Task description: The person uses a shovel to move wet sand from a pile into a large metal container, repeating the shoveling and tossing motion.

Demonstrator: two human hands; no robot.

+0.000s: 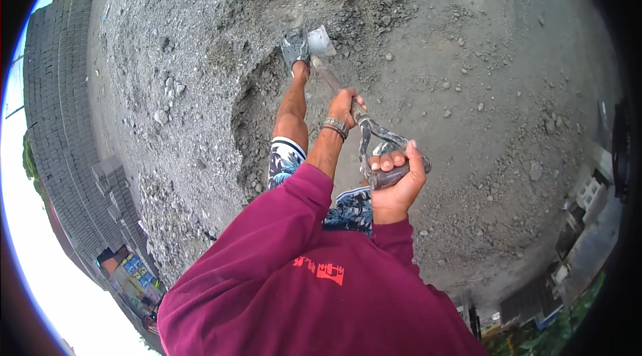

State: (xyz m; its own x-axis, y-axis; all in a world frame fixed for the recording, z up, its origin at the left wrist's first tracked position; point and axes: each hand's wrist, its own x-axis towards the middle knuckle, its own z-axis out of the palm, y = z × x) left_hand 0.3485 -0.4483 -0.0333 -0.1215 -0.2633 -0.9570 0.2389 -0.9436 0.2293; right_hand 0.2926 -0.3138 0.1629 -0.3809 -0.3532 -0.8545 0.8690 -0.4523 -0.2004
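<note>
Both my hands grip a shovel (327, 75) that slants from near my body toward the far gravel. My left hand (346, 108), with a band on its wrist, is wrapped round the shaft just below where the handle forks. Closed over the crossbar of the D-shaped grip is my right hand (397, 190), its thumb pointing up. The pale metal blade (322, 42) lies at the edge of the dug gravel, right beside my shoe (294, 47). Part of the blade's lower end is hidden against the shoe and the ground.
A bank of grey gravel (180, 81) spreads on the left, with a dug edge along it. Scattered stones lie on flatter ground (481, 135) to the right. Stacked grey blocks (60, 108) rise at the far left; more hollow blocks (588, 193) sit at the right rim.
</note>
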